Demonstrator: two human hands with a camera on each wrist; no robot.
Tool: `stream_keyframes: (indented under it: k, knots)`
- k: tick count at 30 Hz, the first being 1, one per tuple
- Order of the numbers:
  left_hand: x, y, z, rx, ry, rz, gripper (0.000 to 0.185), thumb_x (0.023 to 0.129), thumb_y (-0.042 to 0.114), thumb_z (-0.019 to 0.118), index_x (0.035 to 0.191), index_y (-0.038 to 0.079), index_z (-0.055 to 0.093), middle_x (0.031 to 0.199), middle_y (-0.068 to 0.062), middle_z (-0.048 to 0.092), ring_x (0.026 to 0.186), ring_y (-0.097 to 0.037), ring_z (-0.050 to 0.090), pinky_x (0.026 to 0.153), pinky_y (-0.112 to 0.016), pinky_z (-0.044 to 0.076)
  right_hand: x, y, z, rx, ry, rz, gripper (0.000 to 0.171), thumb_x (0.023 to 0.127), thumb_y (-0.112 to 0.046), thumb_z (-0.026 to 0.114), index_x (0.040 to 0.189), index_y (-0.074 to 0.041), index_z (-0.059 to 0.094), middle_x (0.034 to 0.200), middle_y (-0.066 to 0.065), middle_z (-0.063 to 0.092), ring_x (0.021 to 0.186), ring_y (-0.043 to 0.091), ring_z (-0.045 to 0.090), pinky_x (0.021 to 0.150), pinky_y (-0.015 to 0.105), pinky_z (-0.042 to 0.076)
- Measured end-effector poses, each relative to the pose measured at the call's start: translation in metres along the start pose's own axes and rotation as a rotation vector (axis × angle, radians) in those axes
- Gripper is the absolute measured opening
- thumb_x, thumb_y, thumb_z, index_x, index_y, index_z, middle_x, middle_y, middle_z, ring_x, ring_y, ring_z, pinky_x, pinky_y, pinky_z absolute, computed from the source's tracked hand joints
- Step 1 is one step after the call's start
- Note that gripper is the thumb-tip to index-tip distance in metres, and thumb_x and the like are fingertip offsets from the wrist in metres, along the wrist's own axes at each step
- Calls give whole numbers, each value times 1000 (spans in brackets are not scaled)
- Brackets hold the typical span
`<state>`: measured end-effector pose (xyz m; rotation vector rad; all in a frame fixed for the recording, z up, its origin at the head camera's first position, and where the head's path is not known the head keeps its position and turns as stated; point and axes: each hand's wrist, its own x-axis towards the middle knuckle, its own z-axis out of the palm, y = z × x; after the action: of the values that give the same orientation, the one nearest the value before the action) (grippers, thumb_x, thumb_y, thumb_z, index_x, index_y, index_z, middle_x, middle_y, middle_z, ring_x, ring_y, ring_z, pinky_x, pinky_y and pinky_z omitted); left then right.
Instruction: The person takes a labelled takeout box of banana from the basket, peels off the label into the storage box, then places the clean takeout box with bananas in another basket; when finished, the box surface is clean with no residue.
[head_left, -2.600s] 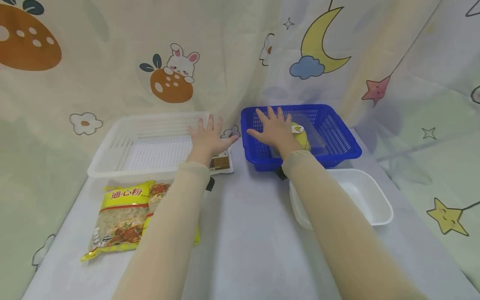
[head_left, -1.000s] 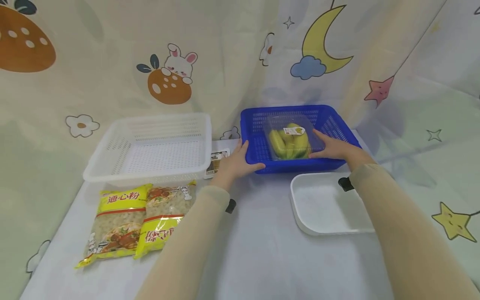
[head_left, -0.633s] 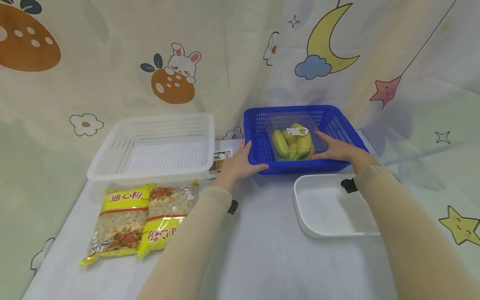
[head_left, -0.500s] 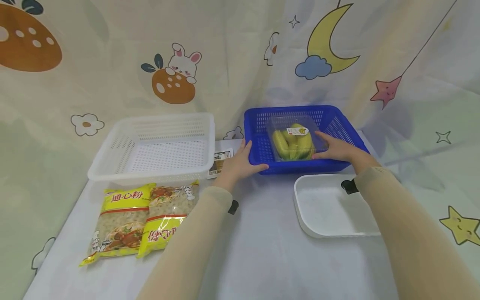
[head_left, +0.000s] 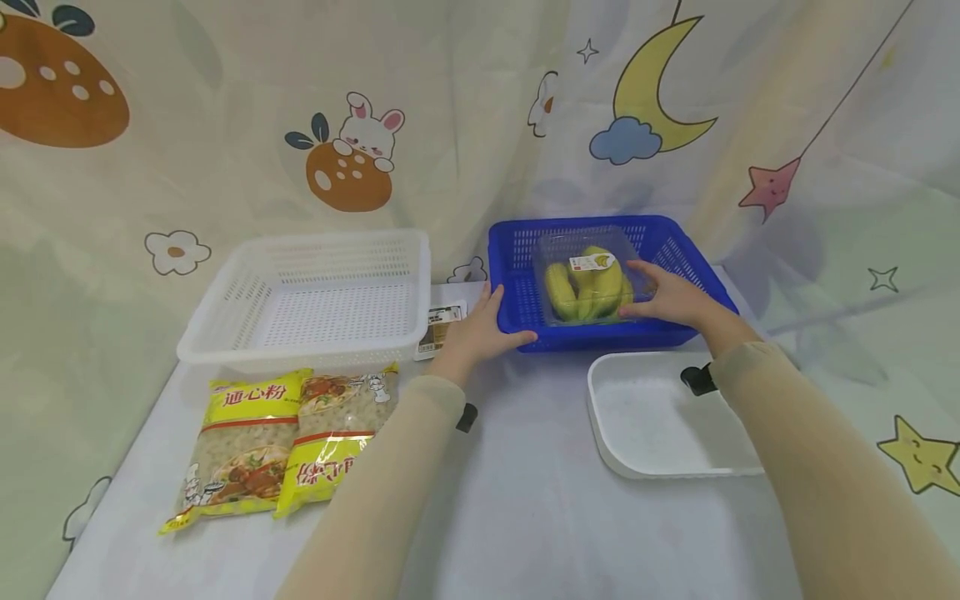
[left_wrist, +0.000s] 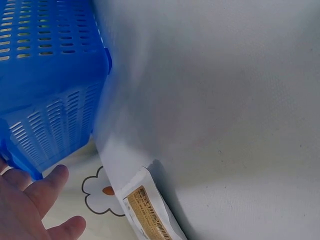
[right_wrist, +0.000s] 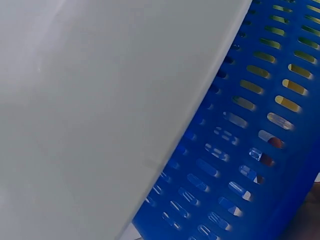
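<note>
While clear box of bananas lies inside blue basket, right hand grips box's right side, thumb and fingers clamped on it; left hand at basket's left front corner, fingers spread, probably touching rim; white tray just in front; small flat pack between blue basket and white basket; two overlapping yellow bags near white basket

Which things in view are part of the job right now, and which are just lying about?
Likely in the job, judging by the hands:
blue basket
clear fruit box inside it
right hand, at the box
left hand, at the basket's corner

Apparently just lying about:
white basket
two food bags
small packet
white tray
</note>
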<state>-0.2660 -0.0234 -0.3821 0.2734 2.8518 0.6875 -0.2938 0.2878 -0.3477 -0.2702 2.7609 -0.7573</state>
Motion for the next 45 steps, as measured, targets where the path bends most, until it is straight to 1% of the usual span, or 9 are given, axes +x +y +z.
stream_keyframes:
  k: [6,13,20,23,27,31,34,39,45]
  knots:
    - [0,0,0,-9,3,-4,106,66,80,48,147,27,3,154,5,-5,136,-24,28,102,-53,33,-1,-1,0,11,14,1,97,75,-53,65,147,-19,10,148,22,20,126,46,31,92,67,32]
    - [-1,0,0,-34,0,-9,103,69,75,52,147,27,5,154,6,-5,132,-27,36,101,-53,34,-1,0,0,26,3,-28,94,78,-49,64,147,-18,8,150,20,14,129,47,26,94,67,29]
    - [-3,0,-1,-46,-1,-6,102,70,73,53,147,26,5,154,5,-6,135,-26,31,101,-54,32,-5,-1,-3,49,-31,-31,85,84,-47,57,147,-21,6,151,18,11,131,46,23,96,68,26]
    - [-2,0,0,-49,-1,-4,102,70,73,53,147,26,4,154,5,-6,136,-25,28,102,-55,31,-8,-3,-6,69,-56,-22,78,88,-48,49,147,-22,5,149,22,16,123,45,38,92,64,34]
    - [-2,0,1,-42,3,-1,102,70,73,52,147,26,4,154,5,-6,137,-25,26,100,-54,34,-10,-3,-8,102,-77,-11,68,93,-48,38,147,-21,5,145,26,23,100,38,58,81,53,47]
    - [-3,1,1,-38,7,3,102,71,72,53,147,26,4,154,4,-4,138,-24,25,97,-53,37,-8,0,-11,144,-81,-5,65,94,-47,35,147,-22,7,147,24,19,97,36,59,77,47,50]
    - [-3,1,1,-48,7,0,101,71,71,53,147,26,4,154,4,-4,138,-24,24,99,-54,35,-8,3,-13,189,-80,-6,64,94,-48,35,147,-23,8,149,23,16,102,40,57,82,50,48]
    - [-3,1,2,-52,8,0,102,70,73,52,147,26,4,154,5,-5,138,-24,23,100,-55,33,-9,4,-15,234,-76,-3,68,91,-55,34,147,-25,8,148,23,18,108,43,53,89,56,42]
    - [-2,0,2,-74,12,3,102,70,72,54,147,26,4,154,5,-5,138,-24,22,101,-56,32,-12,6,-17,255,-47,-29,66,93,-51,35,147,-24,8,147,25,20,104,41,55,88,54,44]
